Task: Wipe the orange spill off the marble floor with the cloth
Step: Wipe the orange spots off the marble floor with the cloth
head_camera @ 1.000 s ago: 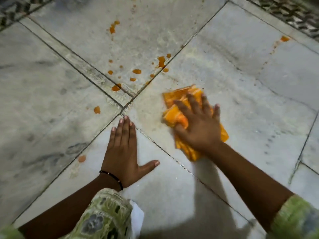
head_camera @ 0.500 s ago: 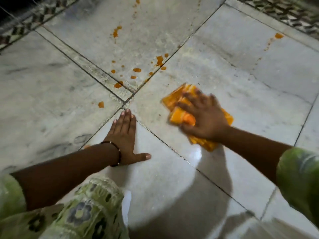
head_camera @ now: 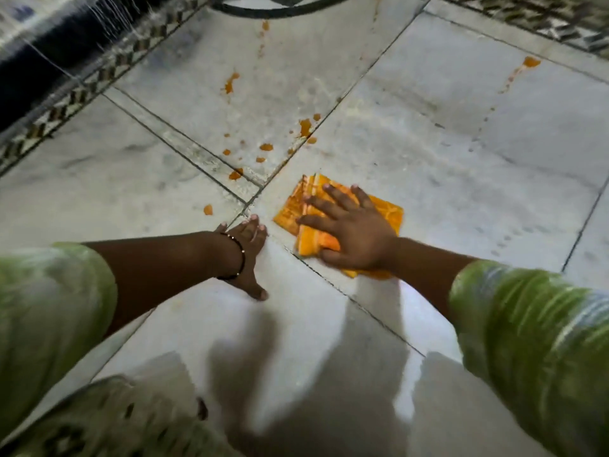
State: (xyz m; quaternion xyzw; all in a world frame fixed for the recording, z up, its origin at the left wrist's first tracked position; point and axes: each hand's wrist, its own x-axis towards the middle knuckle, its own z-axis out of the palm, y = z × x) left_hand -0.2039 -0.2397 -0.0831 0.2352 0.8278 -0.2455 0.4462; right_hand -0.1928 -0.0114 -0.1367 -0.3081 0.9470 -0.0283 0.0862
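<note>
An orange folded cloth lies flat on the pale marble floor. My right hand presses down on it with fingers spread, covering most of it. My left hand rests flat on the floor just left of the cloth, fingers apart, a dark bracelet on its wrist. Orange drops of the spill lie scattered beyond both hands, near the tile joints, with one drop close to my left fingertips and another far right.
A patterned tile border runs along the far left with dark fabric behind it. A second patterned border lies at the far right. My green patterned sleeves and knee fill the bottom of the view.
My right hand has slid the cloth left and nearer, and flattened its fingers over it. My left hand stays planted. The view has tilted up, showing more of the far floor.
</note>
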